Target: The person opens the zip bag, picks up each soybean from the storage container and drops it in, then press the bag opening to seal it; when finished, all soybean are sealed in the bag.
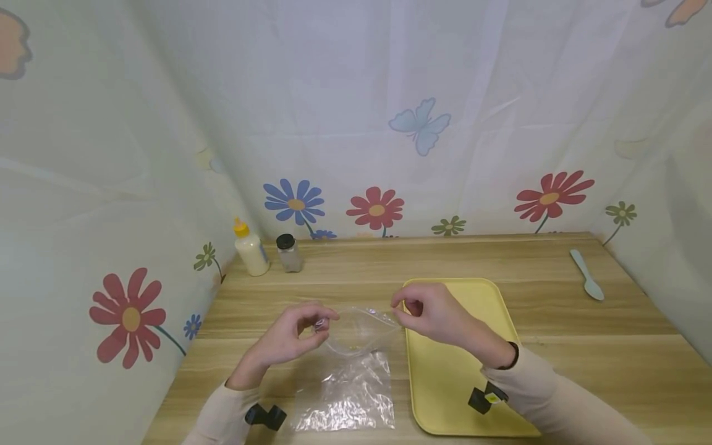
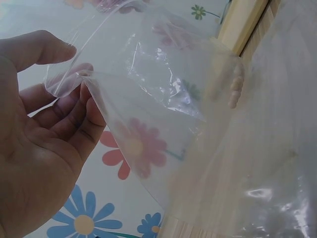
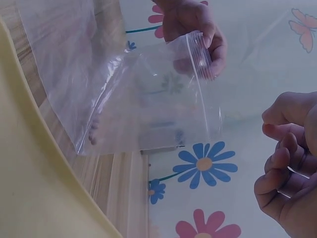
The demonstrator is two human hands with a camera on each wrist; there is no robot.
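A clear zip bag [image 1: 356,383] is up off the table at its mouth, which gapes, while its lower part lies on the wood. My left hand [image 1: 295,334] holds the zip edge at the left, thumb on one side and fingers on the other in the left wrist view. Several small pale rounded pieces [image 2: 237,89] show through the plastic, low in the bag. Just right of the mouth hovers my right hand [image 1: 436,312], over the yellow tray [image 1: 456,383]. Its fingers are loosely curled, apart from the bag in the right wrist view, with nothing visible between them.
At the back left stand a bottle with a yellow cap [image 1: 252,253] and a small jar with a black lid [image 1: 289,254]. A pale blue spoon [image 1: 586,278] lies at the far right. Flowered cloth [image 1: 334,123] hangs behind the wooden table [image 1: 345,272].
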